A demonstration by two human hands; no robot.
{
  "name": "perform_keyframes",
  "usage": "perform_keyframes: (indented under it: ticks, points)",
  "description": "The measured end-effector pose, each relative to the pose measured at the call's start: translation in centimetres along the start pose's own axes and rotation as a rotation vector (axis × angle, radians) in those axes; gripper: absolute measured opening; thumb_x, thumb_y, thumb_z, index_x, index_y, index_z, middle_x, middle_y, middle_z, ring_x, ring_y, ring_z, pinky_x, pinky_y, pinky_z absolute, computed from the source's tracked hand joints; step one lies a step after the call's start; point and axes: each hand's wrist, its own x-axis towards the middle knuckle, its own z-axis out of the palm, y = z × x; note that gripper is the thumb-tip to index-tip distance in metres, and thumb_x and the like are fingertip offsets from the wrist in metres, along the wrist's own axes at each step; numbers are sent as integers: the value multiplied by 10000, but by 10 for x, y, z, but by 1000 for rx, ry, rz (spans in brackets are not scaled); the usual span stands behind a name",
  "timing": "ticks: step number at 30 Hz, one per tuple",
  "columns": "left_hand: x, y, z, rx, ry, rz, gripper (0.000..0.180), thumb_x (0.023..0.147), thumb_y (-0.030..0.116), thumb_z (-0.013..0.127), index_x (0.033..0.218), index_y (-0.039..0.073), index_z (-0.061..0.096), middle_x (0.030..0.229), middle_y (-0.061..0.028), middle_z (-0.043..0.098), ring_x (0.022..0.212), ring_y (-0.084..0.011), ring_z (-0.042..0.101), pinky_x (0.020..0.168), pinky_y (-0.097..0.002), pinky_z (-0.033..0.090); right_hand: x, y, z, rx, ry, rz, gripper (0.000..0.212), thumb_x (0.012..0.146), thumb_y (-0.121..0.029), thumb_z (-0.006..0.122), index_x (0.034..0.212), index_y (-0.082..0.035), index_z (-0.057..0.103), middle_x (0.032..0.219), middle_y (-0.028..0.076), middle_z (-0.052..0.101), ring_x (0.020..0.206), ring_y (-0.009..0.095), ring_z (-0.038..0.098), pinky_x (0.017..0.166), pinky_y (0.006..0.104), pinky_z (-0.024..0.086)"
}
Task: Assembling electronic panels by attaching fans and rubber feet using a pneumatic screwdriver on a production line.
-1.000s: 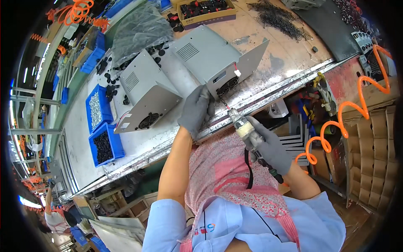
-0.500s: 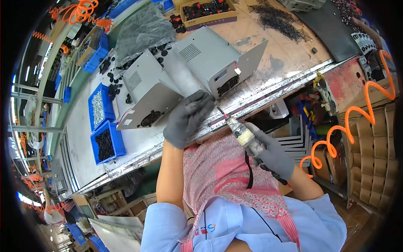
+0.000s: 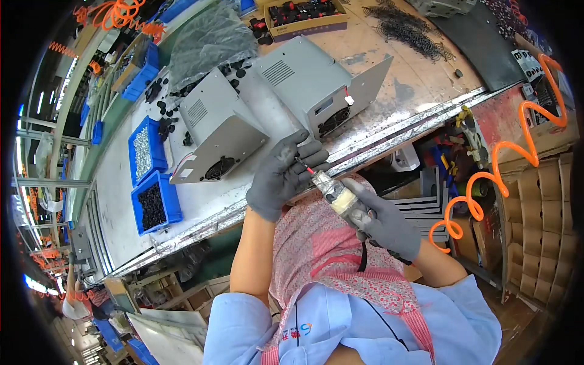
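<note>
My right hand (image 3: 389,222), in a grey glove, grips a taped pneumatic screwdriver (image 3: 342,199). Its thin bit points up and left, with the tip over the fingers of my left hand (image 3: 281,173). That hand, also gloved in grey, is turned palm up at the table edge, fingers apart and slightly bent. Whether anything small lies in its palm I cannot make out. Just beyond stand two grey sheet-metal housings: the left housing (image 3: 213,106) shows a round black fan, and the right housing (image 3: 304,76) has a fan and a short white-plugged wire.
Two blue bins, one of silvery small parts (image 3: 142,152), one of black small parts (image 3: 151,207), sit at the left. Black caps and a clear plastic bag (image 3: 213,45) lie behind the housings. A carton (image 3: 304,24) stands farther back. An orange coiled hose (image 3: 474,207) hangs at the right.
My left hand has unfolded its fingers and turned its palm up. My right hand has moved the screwdriver up and left, bringing the bit tip to the left hand.
</note>
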Motion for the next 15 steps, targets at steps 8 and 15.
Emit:
perform_keyframes:
  ticks: [8,15]
  points:
    - [-1,-2,11,157,61,43,642,901,361,624,1339,-21,352,1173,-215,563,1072,-322,611,935,-461,520,1,7,-2,30,-3,-26,597,915,-160,522,1477,-132,325,791,31,554,558,88,512,537,234,455]
    - [-5,-3,18,269,76,81,666,896,396,627,1322,-36,353,1135,-205,591,1046,-306,632,889,-407,540,-6,-8,-6,359,-85,155,603,894,-133,464,1477,-98,310,816,65,533,554,102,537,515,241,492]
